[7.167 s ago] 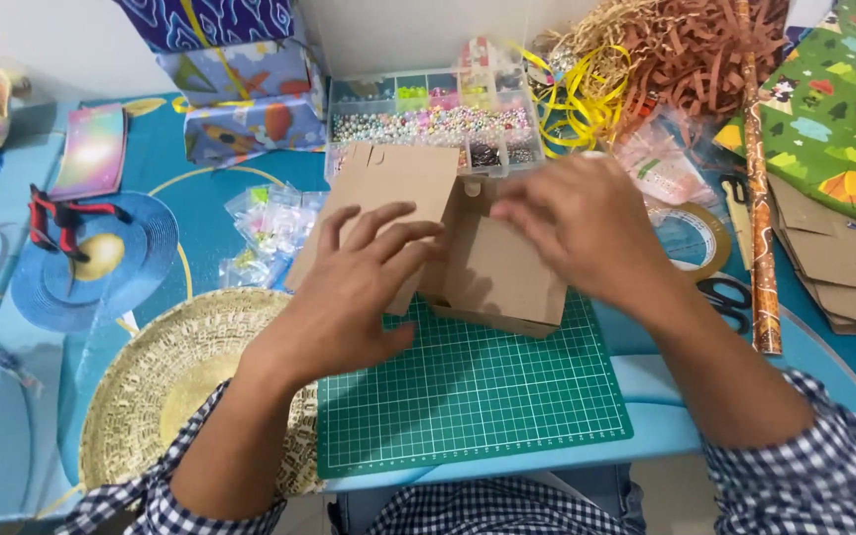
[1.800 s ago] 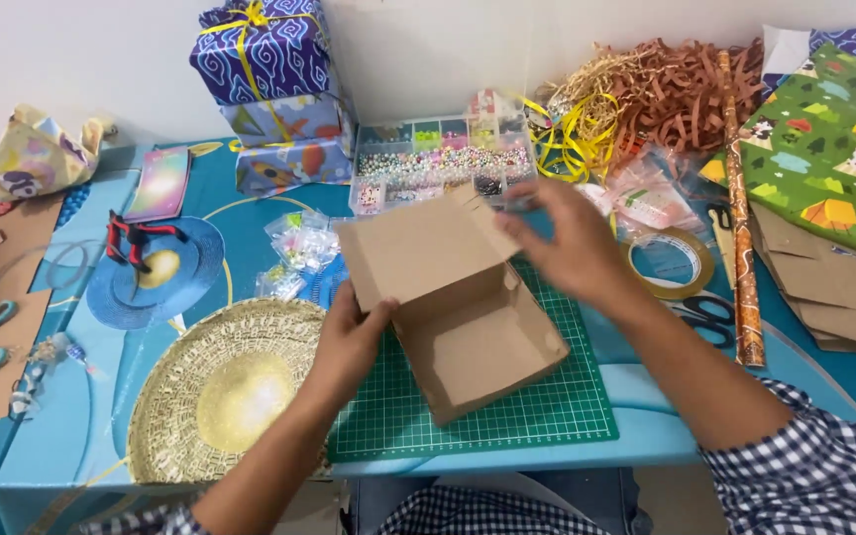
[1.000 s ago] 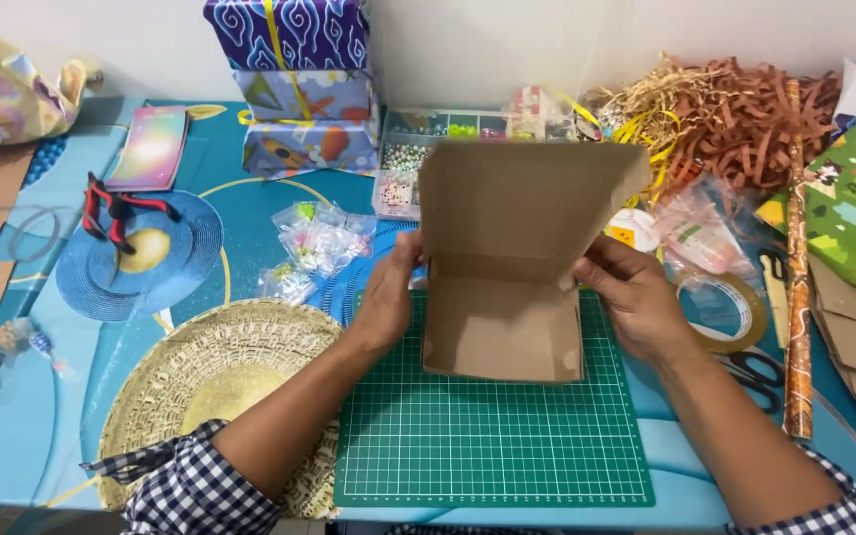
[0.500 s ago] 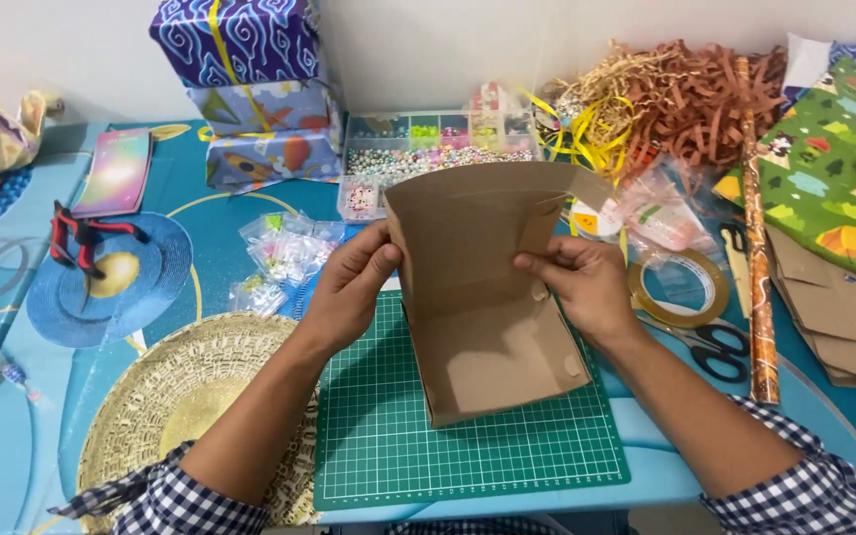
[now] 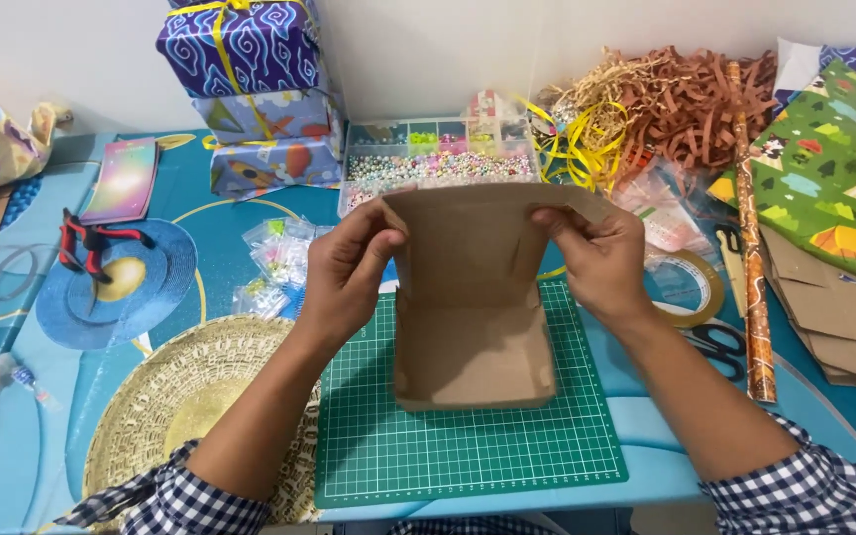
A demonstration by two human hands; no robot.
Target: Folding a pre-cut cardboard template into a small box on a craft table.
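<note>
Cardboard box (image 5: pixel 473 337): one, brown, open, its base resting on the green mat (image 5: pixel 468 436); the lid stands upright at the far side.
Left hand (image 5: pixel 349 267): closed on the lid's left top corner, thumb in front, fingers behind.
Right hand (image 5: pixel 596 258): closed on the lid's right top corner in the same pinch.
Change: about two seconds earlier the box sat skewed with the lid thrown back and one hand reaching away; since then it has been squared to the mat and both hands have climbed from the side walls to the lid's upper edge.
Meaning: judged from the grip, work has passed from shaping the base to handling the lid; the box looks empty inside.
Table (image 5: pixel 200 258): blue printed cover, carrying everything listed.
Gift boxes (image 5: pixel 250 89): three at least, wrapped, stacked at the far left; the top one has a yellow ribbon.
Bead tray (image 5: pixel 438 159): one, clear, many compartments, just behind the lid.
Gold plate (image 5: pixel 180 416): one, woven rim, touching the mat's left edge.
Tape roll (image 5: pixel 686 287): one, beside the right hand.
Scissors (image 5: pixel 720 342): one pair, black handles.
Paper shred (image 5: pixel 676 99): one brown heap, far right.
Wrapping roll (image 5: pixel 750 228): one, brown.
</note>
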